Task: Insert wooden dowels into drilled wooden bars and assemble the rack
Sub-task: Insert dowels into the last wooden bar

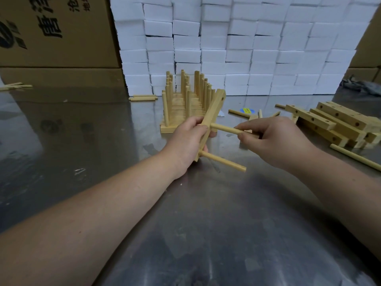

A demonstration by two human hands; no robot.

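My left hand [186, 141] grips a drilled wooden bar [213, 109], held tilted above the steel table [206, 223]. One dowel [223, 161] sticks out of the bar's lower hole toward the right. My right hand [274, 139] pinches a second dowel [224, 129] whose tip sits at the bar's middle hole. The top hole of the bar is open. Behind my left hand stand assembled bars with upright dowels [185, 96], lined up in a row.
A pile of drilled bars [338, 122] lies at the right, with loose dowels [354, 156] around it. More dowels [143, 98] lie at the back left. White foam blocks [247, 48] and cardboard boxes [57, 38] wall off the back.
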